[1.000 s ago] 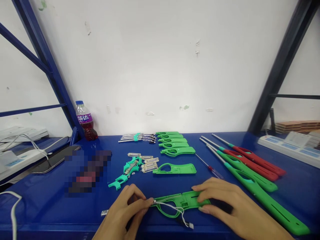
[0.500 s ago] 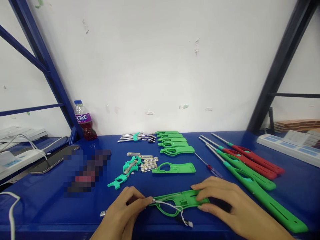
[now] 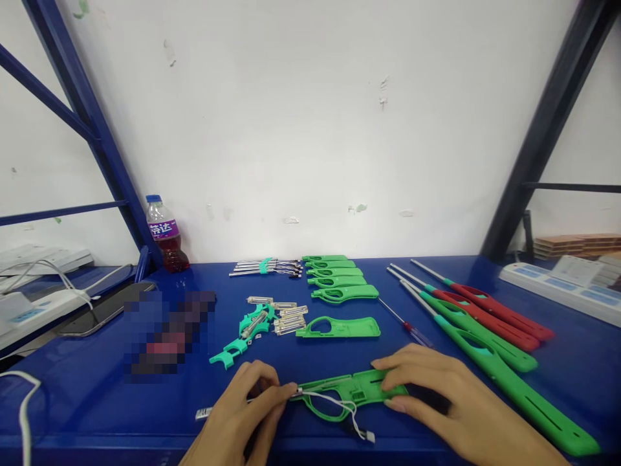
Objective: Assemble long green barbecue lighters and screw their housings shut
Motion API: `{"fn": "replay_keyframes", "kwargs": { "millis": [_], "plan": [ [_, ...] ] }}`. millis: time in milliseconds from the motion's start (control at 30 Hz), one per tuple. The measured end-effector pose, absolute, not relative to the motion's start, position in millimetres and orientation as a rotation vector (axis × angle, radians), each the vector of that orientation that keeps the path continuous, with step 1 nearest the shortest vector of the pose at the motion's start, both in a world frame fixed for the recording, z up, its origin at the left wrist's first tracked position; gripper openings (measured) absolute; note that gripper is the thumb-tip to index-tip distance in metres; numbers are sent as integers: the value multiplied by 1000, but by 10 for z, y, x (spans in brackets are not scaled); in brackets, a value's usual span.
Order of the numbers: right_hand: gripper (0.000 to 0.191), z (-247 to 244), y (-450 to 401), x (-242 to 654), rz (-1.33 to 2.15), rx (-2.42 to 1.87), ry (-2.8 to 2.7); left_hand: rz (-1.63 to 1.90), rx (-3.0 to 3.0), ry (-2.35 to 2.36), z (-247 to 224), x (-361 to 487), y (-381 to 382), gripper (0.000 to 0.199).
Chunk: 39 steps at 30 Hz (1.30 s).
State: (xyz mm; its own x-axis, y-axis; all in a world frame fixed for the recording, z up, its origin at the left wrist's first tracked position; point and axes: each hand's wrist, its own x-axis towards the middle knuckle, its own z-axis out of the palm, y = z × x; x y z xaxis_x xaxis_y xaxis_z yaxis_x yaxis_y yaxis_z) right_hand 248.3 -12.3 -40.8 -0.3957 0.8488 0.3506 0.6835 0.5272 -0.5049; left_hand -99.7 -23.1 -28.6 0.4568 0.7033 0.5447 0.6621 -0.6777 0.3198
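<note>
A green lighter half-shell point(image 3: 376, 386) is at the near middle of the blue tabletop point(image 3: 160, 414), hollow side up; the fingers of the left hand point(image 3: 245, 406) pinch its left tip, where white wires point(image 3: 350, 407) trail across it; those of the right hand point(image 3: 434, 391) clamp its right end; a screwdriver point(image 3: 410, 327) lies beyond, to the right.

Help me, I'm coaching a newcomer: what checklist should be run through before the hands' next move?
1. Left hand at the narrow end of the open green shell: ok.
2. Right hand gripping its wide end: ok.
3. White wires lying inside the shell: not ok, they loop out past its near edge.
4. Fit beneath the left hand: cannot tell, covered.
5. Screwdriver in view: ok, on the table beyond the right hand.
</note>
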Motion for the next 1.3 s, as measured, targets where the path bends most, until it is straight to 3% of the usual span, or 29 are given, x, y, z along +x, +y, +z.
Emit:
{"fn": "replay_keyframes", "kwargs": {
  "millis": [233, 467, 733, 1000, 1167, 1300],
  "plan": [
    [29, -415, -142, 2526, 311, -1352, -2241, 989, 2643, 1239, -338, -933, -156, 17],
    [43, -197, -251, 2282, 394, -1315, -2312, 964, 2730, 1269, -367, -851, -27, 22],
    [9, -95, -248, 2066, 434, -1231, -2324, 993, 2769, 1238, -423, -863, 33, 17],
    [19, -144, -246, 2091, 378, -1188, -2351, 1032, 2727, 1251, -519, -888, 81, 16],
    [6, -230, -202, 2121, 324, -1053, -2357, 1061, 2687, 1240, -514, -889, 63, 16],
    [9, -276, -167, 2158, 336, -1012, -2275, 1051, 2659, 1245, -496, -878, 52, 16]
  ]
}}
